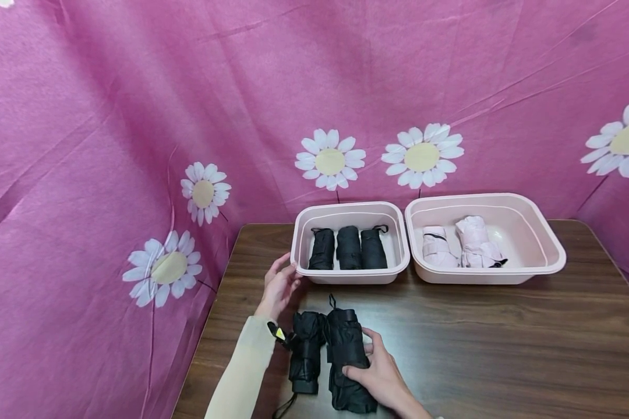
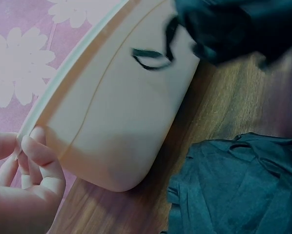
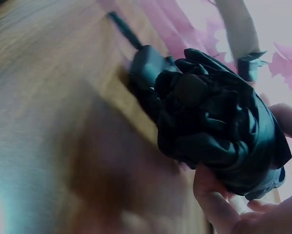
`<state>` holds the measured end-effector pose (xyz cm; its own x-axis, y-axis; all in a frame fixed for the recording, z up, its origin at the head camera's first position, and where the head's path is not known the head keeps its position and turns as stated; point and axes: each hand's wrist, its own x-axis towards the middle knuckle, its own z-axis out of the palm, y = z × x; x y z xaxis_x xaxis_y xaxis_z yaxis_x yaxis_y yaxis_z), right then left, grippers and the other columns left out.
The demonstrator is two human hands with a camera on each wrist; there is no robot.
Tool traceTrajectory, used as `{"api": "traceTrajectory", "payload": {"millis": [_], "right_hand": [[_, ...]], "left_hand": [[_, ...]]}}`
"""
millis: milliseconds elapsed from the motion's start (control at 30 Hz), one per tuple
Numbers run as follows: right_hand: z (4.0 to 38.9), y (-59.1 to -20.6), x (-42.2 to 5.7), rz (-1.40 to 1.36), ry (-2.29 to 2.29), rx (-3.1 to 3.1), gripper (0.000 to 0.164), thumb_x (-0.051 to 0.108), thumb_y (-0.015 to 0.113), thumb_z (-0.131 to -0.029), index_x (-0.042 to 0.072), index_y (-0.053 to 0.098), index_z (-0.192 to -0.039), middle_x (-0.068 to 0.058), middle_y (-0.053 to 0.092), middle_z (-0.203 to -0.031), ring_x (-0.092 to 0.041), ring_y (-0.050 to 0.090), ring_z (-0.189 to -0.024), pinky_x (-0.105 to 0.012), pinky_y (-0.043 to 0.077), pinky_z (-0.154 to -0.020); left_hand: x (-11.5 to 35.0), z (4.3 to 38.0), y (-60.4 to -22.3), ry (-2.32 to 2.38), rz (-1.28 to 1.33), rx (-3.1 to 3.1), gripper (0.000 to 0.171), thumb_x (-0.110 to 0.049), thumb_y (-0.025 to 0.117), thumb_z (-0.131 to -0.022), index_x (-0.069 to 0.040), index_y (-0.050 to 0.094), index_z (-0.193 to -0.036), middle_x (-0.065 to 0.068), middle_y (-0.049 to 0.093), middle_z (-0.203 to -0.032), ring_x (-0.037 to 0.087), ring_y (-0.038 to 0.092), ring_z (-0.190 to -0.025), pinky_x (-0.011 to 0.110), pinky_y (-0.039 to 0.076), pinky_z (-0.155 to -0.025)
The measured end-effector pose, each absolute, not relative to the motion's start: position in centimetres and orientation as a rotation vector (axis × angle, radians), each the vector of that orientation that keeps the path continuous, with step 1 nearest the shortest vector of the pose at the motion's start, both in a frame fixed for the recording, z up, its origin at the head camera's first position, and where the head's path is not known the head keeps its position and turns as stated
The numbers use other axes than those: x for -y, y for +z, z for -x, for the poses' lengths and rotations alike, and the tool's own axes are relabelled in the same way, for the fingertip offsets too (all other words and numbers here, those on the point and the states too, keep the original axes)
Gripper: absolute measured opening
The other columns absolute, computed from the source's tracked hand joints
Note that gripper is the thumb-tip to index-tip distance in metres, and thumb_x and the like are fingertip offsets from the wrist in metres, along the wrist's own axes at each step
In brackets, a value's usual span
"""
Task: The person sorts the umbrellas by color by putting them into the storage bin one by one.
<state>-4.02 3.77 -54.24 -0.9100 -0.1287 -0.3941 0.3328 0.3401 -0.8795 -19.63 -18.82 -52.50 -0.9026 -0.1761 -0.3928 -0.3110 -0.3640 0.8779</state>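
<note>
My right hand [image 1: 380, 372] grips a black folded umbrella [image 1: 346, 349] round its side, above the near part of the table. In the right wrist view the gathered fabric end of this umbrella [image 3: 209, 117] faces the camera. My left hand [image 1: 279, 288] pinches the rim of the smaller pale pink basin [image 1: 351, 279] at its front left corner; thumb and fingers [image 2: 41, 153] show there in the left wrist view. Inside that basin three black folded umbrellas [image 1: 349, 247] lie side by side. Another black folded umbrella [image 1: 306, 355] lies on the table between my forearms.
A larger pale pink basin [image 1: 534, 270] stands right beside the smaller one, with two light pink folded umbrellas [image 1: 474, 241] in its left half. Both basins stand at the back of the wooden table [image 1: 503, 349], close to a pink flowered cloth [image 1: 262, 116].
</note>
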Motion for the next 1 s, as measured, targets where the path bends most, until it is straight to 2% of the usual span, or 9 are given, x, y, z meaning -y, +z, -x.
{"api": "traceTrajectory", "payload": {"millis": [267,533,1000], "right_hand": [[5.4,-51.4,-5.0,-0.255,-1.805,-2.149,0.086,0.016,0.083,-0.068,0.006,0.039,-0.141,-0.015,0.061,-0.113,-0.014,0.064,-0.083,-0.029,0.051,-0.074],[6.9,-49.3,-6.7,-0.153,-1.953,-2.23,0.077,0.011,0.084,-0.069,0.008,0.048,-0.137,-0.014,0.064,-0.115,-0.014,0.061,-0.085,-0.023,0.048,-0.079],[10.0,-46.2,-9.8,-0.141,-1.988,-2.314,0.072,0.01,0.08,-0.076,0.006,0.045,-0.139,-0.019,0.061,-0.124,-0.005,0.06,-0.086,-0.017,0.048,-0.076]], "left_hand": [[18.9,19.6,-52.5,2.427,0.653,-1.726,0.044,-0.004,0.055,-0.095,-0.008,0.046,-0.138,-0.003,0.062,-0.074,0.005,0.06,-0.056,0.016,0.043,-0.051],[19.0,19.6,-52.5,2.42,0.649,-1.731,0.044,-0.005,0.055,-0.095,-0.007,0.045,-0.138,-0.003,0.062,-0.074,0.004,0.06,-0.056,0.016,0.043,-0.051],[19.0,19.7,-52.6,2.415,0.656,-1.722,0.045,-0.006,0.057,-0.094,-0.009,0.046,-0.137,-0.003,0.062,-0.071,0.005,0.059,-0.057,0.017,0.044,-0.051]]}}
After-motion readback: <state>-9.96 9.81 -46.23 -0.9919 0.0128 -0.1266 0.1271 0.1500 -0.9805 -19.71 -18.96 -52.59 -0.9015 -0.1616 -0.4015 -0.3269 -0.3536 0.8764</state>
